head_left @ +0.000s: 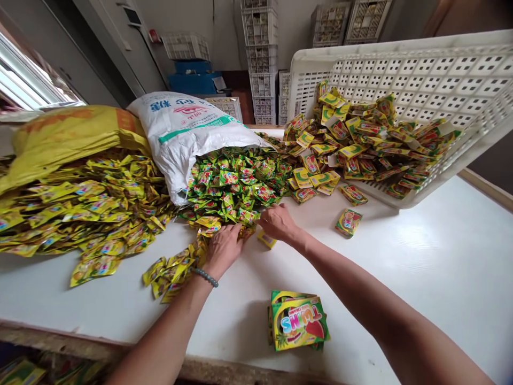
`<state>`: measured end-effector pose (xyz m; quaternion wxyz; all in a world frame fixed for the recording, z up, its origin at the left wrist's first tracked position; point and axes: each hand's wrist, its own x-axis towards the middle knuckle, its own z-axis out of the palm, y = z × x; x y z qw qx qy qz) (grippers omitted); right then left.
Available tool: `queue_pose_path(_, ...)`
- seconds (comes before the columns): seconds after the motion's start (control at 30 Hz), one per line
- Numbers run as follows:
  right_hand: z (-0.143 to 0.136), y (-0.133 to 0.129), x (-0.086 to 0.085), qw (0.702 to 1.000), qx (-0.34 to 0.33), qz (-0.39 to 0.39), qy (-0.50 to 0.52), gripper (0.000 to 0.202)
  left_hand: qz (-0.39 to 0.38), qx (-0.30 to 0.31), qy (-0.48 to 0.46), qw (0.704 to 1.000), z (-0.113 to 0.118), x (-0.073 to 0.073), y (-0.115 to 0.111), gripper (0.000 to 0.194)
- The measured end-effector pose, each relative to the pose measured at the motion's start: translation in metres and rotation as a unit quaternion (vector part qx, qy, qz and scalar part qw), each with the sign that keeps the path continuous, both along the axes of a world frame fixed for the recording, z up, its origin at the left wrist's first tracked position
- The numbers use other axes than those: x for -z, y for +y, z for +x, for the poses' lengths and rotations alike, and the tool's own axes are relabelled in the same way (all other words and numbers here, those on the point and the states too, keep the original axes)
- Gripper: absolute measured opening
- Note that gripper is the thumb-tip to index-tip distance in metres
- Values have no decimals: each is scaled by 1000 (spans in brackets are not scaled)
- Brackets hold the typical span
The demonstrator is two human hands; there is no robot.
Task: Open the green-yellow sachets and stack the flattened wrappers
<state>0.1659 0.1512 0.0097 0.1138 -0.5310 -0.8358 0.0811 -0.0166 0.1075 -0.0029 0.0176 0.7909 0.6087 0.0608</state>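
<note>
My left hand [224, 248] is lowered over the loose yellow sachets [174, 270], its fingers curled down and their tips hidden. A sachet's yellow-brown wrapper [247, 232] shows beside those fingers. Close by on the right, my right hand [276, 222] is closed at the edge of a heap of small green candy packets [236, 184]; what its fingertips hold is hidden. Under that hand a small yellow box [266, 239] shows in part; I cannot tell whether it is held or lies on the table. The green packets spill from a white woven sack [192, 125].
A stack of flat printed boxes [298, 323] lies near the front edge of the white table [420, 299]. A tipped white crate [425, 69] spills filled boxes [360, 136] at right. At left, a yellow sack [76, 133] spills yellow sachets [100, 208]. A single box [348, 222] lies apart.
</note>
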Motion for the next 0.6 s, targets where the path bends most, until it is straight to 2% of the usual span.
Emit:
queue_pose_path(0.1, -25, 13, 3, 998, 40, -7, 43, 35, 12, -8, 1, 1000, -2, 11, -1, 33)
queue_pose_path(0.2, -38, 28, 10, 992, 73, -81, 63, 39, 20, -5, -44, 999, -7, 15, -1, 28)
queue_pose_path(0.3, -35, 30, 14, 982, 95, -129, 102, 31, 26, -13, -119, 992, -14, 17, 1, 21)
queue_pose_path(0.4, -24, 25, 17, 982, 101, -105, 123, 33, 23, -50, -200, 978, -15, 19, 4, 14)
queue_pose_path(0.47, -19, 21, 19, 986, 78, -85, 117, 41, 4, -122, -327, 937, -13, 19, 6, 9)
queue_pose_path(0.53, -19, 19, 22, 994, 34, -60, 89, 41, -31, -200, -472, 858, -10, 18, 8, 4)
queue_pose_path(0.6, -23, 19, 22, 998, -3, -39, 57, 35, -60, -239, -562, 790, -10, 15, 9, 6)
